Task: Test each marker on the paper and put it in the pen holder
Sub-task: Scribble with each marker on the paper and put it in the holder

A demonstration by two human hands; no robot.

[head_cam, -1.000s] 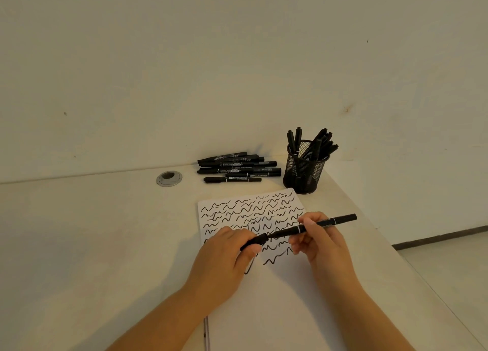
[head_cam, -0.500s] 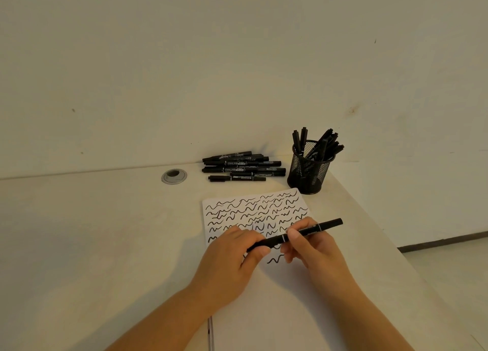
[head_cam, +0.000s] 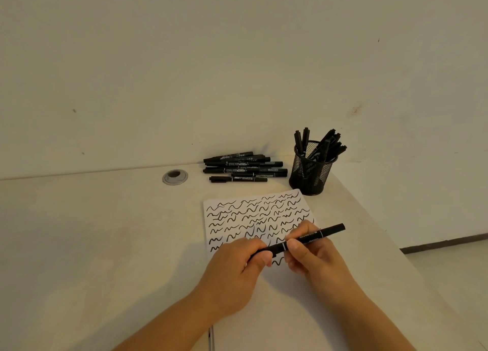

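Note:
A black marker (head_cam: 311, 236) lies slantwise between both hands above the white paper (head_cam: 232, 218), which is covered with black squiggles. My left hand (head_cam: 235, 271) grips the marker's lower left end, where the cap sits. My right hand (head_cam: 314, 255) pinches the barrel near its middle. The marker's far end points up and to the right. A black mesh pen holder (head_cam: 311, 171) stands beyond the paper at the right with several markers in it. Several more black markers (head_cam: 244, 167) lie in a pile by the wall.
A round grey cable grommet (head_cam: 175, 177) is set in the desk left of the pile. The desk's right edge (head_cam: 390, 242) runs diagonally close to my right hand, with the floor below. The wall stands directly behind the holder.
Both hands have pulled the marker slightly nearer and lower over the paper, and my right hand has slid along the barrel toward my left hand.

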